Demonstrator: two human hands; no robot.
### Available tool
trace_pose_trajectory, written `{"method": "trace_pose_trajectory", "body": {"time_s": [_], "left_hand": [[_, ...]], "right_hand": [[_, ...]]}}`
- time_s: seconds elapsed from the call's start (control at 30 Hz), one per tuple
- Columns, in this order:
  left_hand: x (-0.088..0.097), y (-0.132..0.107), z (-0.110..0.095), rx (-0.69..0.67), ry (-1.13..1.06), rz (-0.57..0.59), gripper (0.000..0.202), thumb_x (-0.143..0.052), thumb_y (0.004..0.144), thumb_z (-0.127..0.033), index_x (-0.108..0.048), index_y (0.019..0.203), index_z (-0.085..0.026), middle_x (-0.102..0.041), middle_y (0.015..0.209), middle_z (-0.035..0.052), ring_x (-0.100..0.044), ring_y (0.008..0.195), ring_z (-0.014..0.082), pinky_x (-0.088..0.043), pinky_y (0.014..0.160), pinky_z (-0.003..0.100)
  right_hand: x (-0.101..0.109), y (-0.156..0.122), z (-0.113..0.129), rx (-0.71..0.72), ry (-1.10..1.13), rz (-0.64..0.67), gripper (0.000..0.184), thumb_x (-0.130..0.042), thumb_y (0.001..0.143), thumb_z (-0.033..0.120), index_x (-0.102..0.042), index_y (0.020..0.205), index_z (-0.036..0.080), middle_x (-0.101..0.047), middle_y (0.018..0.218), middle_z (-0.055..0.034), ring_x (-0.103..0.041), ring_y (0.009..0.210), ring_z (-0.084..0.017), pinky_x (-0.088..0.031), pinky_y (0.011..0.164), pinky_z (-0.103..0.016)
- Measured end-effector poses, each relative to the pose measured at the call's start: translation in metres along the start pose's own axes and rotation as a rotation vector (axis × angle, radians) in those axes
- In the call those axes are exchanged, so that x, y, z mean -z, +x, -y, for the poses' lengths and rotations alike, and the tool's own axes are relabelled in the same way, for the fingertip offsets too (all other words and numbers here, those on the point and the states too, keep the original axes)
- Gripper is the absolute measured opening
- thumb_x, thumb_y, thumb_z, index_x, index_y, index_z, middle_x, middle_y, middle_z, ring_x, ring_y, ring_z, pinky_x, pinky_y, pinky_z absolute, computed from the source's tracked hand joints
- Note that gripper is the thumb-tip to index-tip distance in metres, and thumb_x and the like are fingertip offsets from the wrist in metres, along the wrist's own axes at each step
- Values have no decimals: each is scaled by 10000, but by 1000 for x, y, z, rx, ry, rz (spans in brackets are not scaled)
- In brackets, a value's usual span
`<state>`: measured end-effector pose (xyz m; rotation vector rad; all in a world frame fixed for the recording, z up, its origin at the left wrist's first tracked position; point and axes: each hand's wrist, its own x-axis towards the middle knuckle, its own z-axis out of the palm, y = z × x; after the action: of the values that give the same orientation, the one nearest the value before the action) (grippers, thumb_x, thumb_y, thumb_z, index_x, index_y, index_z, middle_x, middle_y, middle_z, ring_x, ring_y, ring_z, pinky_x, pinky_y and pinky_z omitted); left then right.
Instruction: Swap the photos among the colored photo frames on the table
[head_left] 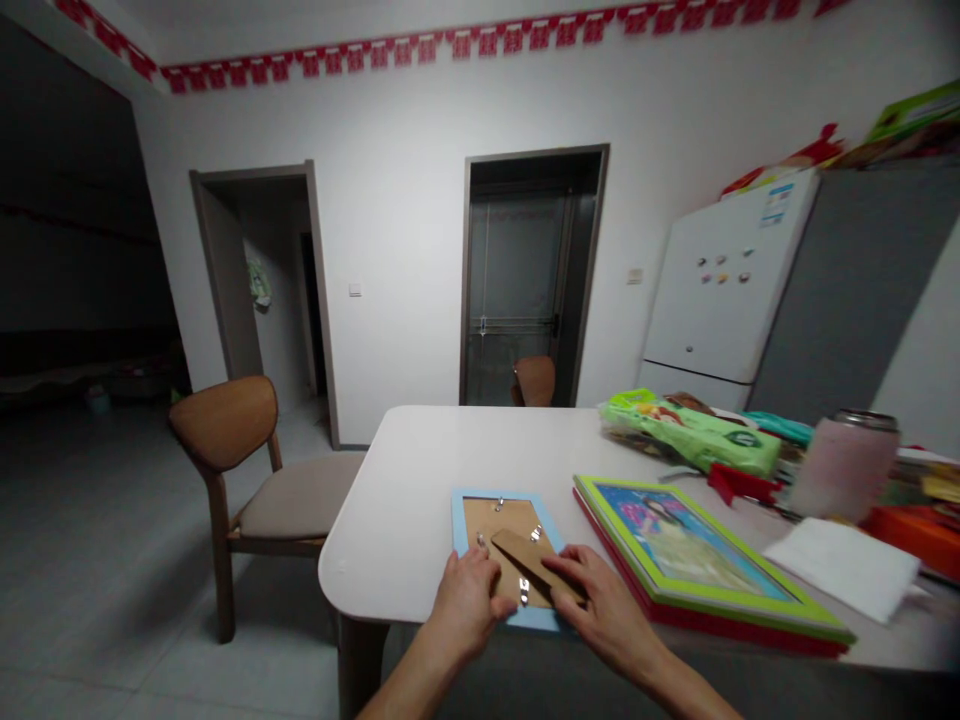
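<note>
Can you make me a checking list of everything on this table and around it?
Surface: white table, rounded corner.
Things in hand: blue photo frame face down, brown stand on its back.
Clutter: green frame, green packet, pink jar, white cloth.
Hands: left hand rests on the frame's back; right hand touches the stand, grip unclear.
Cables: nothing seen.
Surroundings: wooden chair, white fridge.

Dim indoor light falls from above, brightest on the white wall at upper centre. The left side sinks into darkness. Edges bow from wide-angle distortion; the lower right looks soft and blurred.
</note>
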<state>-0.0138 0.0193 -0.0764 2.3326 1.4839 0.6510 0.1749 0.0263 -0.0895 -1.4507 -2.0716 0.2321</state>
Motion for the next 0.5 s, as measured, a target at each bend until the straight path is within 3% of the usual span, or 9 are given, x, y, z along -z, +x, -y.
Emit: {"method": "trace_pose_trajectory", "body": {"time_s": [0.27, 0.5], "left_hand": [[-3, -21, 9, -7, -5, -13, 273, -531, 725, -352, -510, 952, -204, -446, 1204, 60, -355, 1135, 212, -226, 952, 396], [-13, -29, 19, -19, -25, -27, 439, -631, 649, -280, -478, 1045, -169, -431, 1234, 91, -327, 1167, 230, -210, 986, 417]], "right_hand": [[-12, -5, -5, 63, -142, 36, 335, -403, 733, 322, -597, 988, 225, -533, 987, -79, -461, 933, -207, -345, 810, -331], [-12, 35, -8, -10, -331, 64, 349, -347, 766, 283, -561, 1041, 256, -523, 993, -87, -455, 890, -216, -335, 739, -329]]}}
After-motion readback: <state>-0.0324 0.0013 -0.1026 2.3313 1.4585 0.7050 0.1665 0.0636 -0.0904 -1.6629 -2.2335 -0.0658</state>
